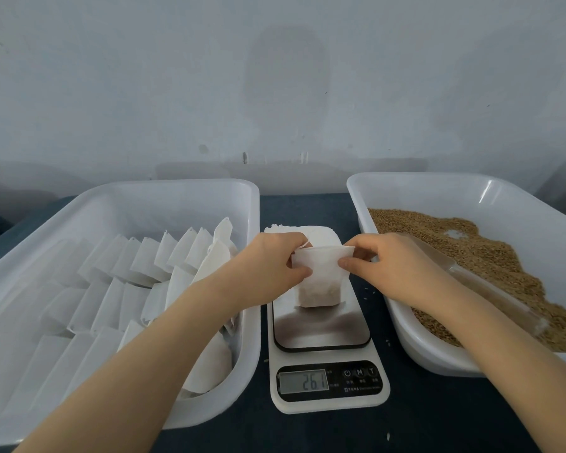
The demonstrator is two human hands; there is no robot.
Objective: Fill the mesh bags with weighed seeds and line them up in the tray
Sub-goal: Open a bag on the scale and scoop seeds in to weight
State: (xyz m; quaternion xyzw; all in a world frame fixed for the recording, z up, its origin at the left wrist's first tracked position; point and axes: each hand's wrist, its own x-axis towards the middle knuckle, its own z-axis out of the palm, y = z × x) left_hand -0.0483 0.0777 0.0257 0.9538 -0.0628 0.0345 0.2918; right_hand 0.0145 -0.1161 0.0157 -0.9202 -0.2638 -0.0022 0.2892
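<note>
mesh bag (319, 276): held upright over the scale, between the two trays; brown seeds showed through its lower part; top edge stretched between both hands
bag bottom: at the scale platform (321, 335); whether it touched could not be told
left hand (275, 266): thumb and fingers pinched the bag's upper left edge
right hand (392, 266): thumb and fingers pinched the bag's upper right edge
scale (332, 405): white body, steel platform, stood on the dark table (438, 420); display (304, 381) showed the digits 2 6 1
left tray (177, 186): white plastic, held white bags (144, 256) leaning in overlapped rows, most of them along its right half
right tray (422, 178): white plastic, held a loose heap of brown seeds (487, 253) spread over most of its floor
scoop (490, 289): clear plastic, lay on the seeds in the right tray, partly under the right forearm
spare bags (321, 233): a white stack lay behind the scale, between the trays
stray seeds (388, 342): a few lay on the table just right of the scale
</note>
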